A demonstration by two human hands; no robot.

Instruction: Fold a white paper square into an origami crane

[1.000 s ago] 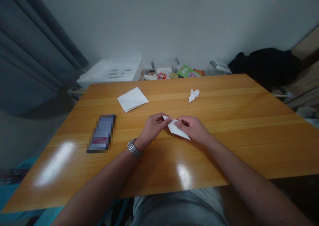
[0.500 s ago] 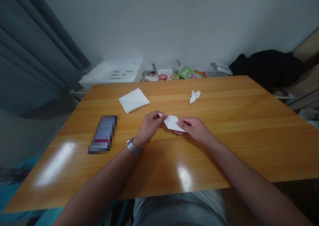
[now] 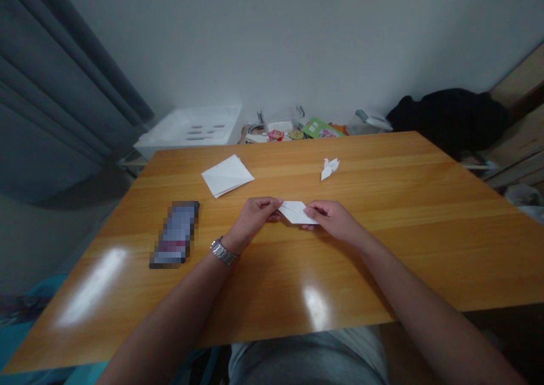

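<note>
Between my two hands is a piece of folded white paper (image 3: 293, 212), a flat, pointed shape with a crease line on its upper face. My left hand (image 3: 260, 210), with a metal watch on the wrist, pinches its left tip between thumb and fingers. The right end is gripped by my right hand (image 3: 329, 217), thumb on top and fingers underneath. Farther back on the wooden table stands a small white paper crane (image 3: 330, 169). A small stack of white paper sheets (image 3: 227, 176) lies beyond my left hand.
A phone with a blurred screen (image 3: 176, 234) lies on the table (image 3: 425, 221) at left. Behind the far edge are a white plastic tray (image 3: 195, 125), a green booklet (image 3: 321, 128) and small items. Something black (image 3: 450, 119) sits at far right; a grey curtain hangs left.
My left hand has moved slightly left and down along the paper's left tip, its fingers straighter. My right hand keeps its hold. The whole view has shifted slightly.
</note>
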